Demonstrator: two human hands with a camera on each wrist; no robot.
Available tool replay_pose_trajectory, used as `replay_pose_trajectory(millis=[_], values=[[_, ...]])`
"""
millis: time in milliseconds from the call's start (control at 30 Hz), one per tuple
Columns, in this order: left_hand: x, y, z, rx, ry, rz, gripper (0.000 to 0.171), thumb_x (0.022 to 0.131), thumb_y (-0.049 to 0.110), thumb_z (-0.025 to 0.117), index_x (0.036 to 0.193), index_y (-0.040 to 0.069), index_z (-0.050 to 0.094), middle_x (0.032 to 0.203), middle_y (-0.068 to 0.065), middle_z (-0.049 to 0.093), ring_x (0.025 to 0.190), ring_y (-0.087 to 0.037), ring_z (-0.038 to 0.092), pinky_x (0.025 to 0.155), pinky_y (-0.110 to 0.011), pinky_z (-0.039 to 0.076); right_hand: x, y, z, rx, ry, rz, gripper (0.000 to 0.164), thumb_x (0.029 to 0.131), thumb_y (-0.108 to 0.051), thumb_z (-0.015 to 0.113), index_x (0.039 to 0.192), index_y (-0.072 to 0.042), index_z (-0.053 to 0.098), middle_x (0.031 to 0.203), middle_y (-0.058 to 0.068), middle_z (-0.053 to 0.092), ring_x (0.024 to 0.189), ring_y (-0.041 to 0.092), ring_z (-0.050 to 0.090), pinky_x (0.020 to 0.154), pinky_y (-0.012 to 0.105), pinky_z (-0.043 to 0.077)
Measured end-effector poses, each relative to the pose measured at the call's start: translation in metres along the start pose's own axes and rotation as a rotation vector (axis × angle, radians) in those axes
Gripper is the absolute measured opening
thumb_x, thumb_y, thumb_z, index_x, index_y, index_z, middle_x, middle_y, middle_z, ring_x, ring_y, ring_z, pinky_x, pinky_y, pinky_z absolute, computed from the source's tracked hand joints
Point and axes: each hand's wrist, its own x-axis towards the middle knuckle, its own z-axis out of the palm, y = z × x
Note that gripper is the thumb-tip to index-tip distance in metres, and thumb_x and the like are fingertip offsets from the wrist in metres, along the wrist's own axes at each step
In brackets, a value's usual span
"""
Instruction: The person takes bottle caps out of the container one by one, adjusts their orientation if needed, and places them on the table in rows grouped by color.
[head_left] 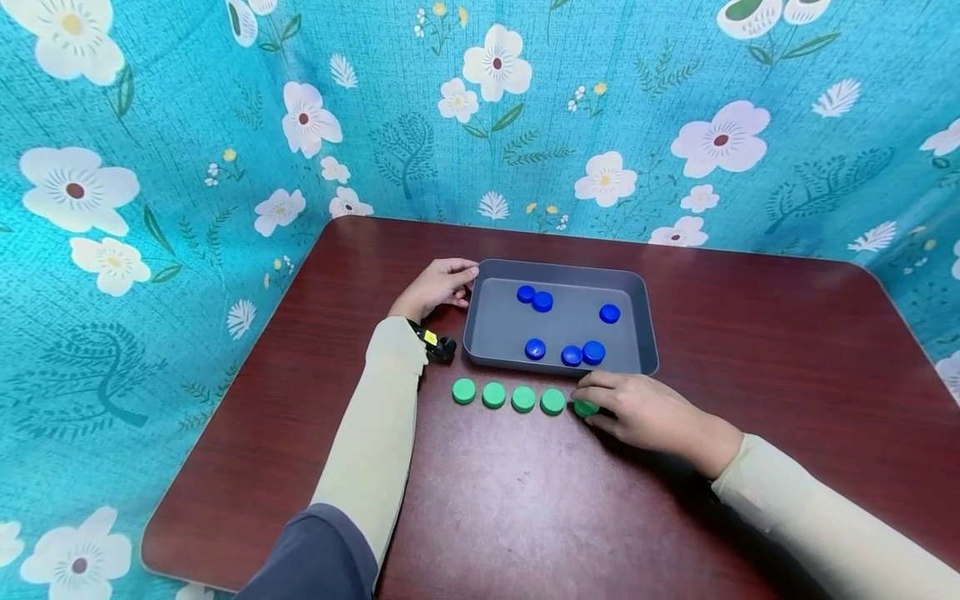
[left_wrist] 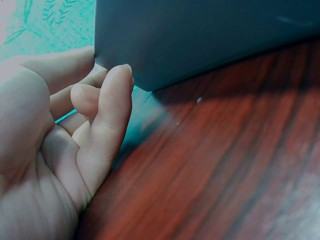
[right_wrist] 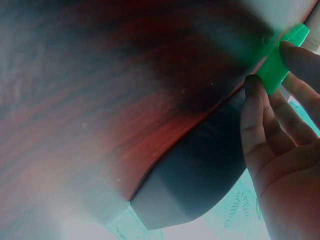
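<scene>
At the back-left corner of the grey tray [head_left: 555, 365], my left hand [head_left: 437, 287] holds the rim: one digit laps over the edge and the others curl loosely outside the wall. Several blue bottle caps lie in the tray, among them one blue cap [head_left: 610, 313] on the right. Just in front of the tray, several green caps form a row, starting with the leftmost green cap [head_left: 463, 391]. My right hand [head_left: 637, 410] pinches the rightmost green cap [right_wrist: 280, 62] between thumb and fingertips, partly covering it in the head view.
Everything stands on a dark red wood-grain table [head_left: 480, 517] with rounded corners. Behind and to the left hangs a turquoise flowered curtain [head_left: 405, 108]. A black wrist device [head_left: 438, 343] on the left wrist sits close to the tray's left wall.
</scene>
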Motion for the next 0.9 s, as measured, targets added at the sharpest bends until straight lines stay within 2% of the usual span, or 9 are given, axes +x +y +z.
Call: replay_pose_trajectory(millis=[900], values=[[-0.0001,0.0021,0.0007,0.011,0.003,-0.010,0.033,0.100,0.026,0.059,0.130,0.012,0.062,0.097,-0.016,0.062,0.058,-0.016,0.049,0.067,-0.033,0.059,-0.0008,0.0012,0.0016,0.004,-0.030,0.003,0.034,0.079,-0.010,0.081,0.111,-0.010,0.070,0.108,0.000,0.063,0.094,0.014,0.064,0.075,0.035,0.057]])
